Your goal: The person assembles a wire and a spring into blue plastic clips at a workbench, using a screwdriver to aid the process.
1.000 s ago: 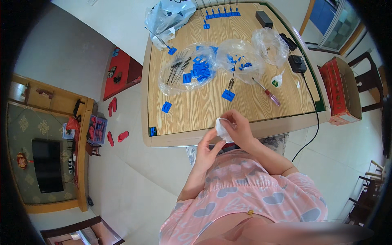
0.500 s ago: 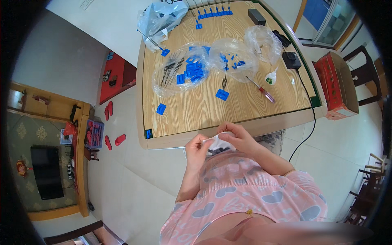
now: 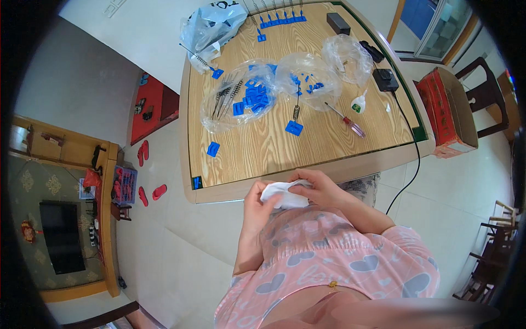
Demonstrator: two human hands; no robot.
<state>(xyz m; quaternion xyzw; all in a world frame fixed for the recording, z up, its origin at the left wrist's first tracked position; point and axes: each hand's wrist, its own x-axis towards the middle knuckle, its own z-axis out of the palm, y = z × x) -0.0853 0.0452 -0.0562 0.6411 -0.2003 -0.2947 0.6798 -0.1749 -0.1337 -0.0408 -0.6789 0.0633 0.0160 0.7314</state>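
White tissue (image 3: 283, 194) pinched between left hand (image 3: 256, 204) and right hand (image 3: 320, 189), both grips clamped on it.

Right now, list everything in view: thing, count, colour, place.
white tissue: 1, white, held between both hands at the table's near edge
table: 1, light wood, centre
clear plastic bags: 3, transparent, mid table, two holding blue parts
small blue plastic parts: many, blue, loose on the table, in the bags and in a row at the far edge
screwdriver: 1, red handle, right of the bags
glue bottle: 1, white with green, right side of table
black adapter: 1, black, right edge, cable running to the floor
red box: 1, red, floor right of table
television: 1, black, far left
left hand: 1, on tissue
right hand: 1, fingers on tissue
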